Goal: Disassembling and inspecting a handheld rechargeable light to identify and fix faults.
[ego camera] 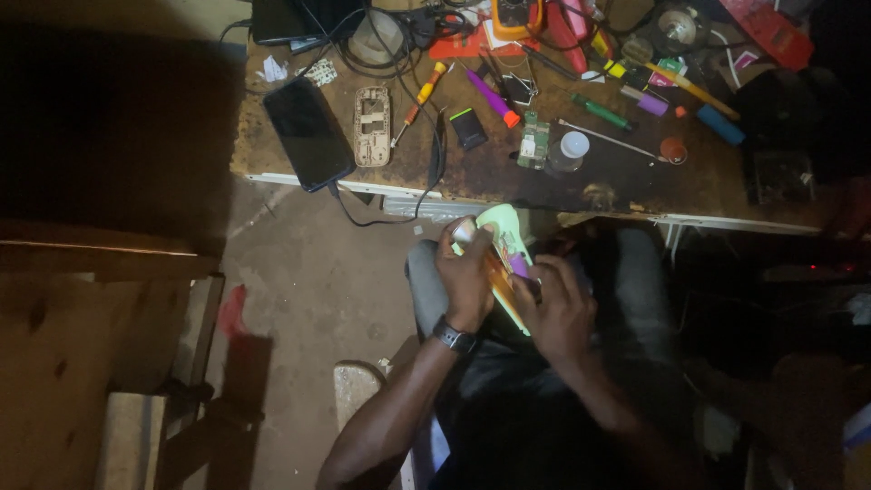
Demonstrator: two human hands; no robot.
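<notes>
Head view: left hand (467, 272) and right hand (555, 308) both clamped on a pale green packet (502, 238) over the lap – L at its upper left edge, R lower right. Just beyond the grip: workbench (472, 177) w/ black phone (308, 132), screwdrivers.

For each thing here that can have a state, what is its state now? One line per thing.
Left hand: closed around the top of the packet.
Right hand: grips the packet's lower edge.
Packet: held above the lap, off the table.
Phone: screen dark, flat at the table edge, cable attached.
Phone frame: bare, lying flat.
Circuit board: loose, exposed.
Small bottle: upright, capped.
</notes>
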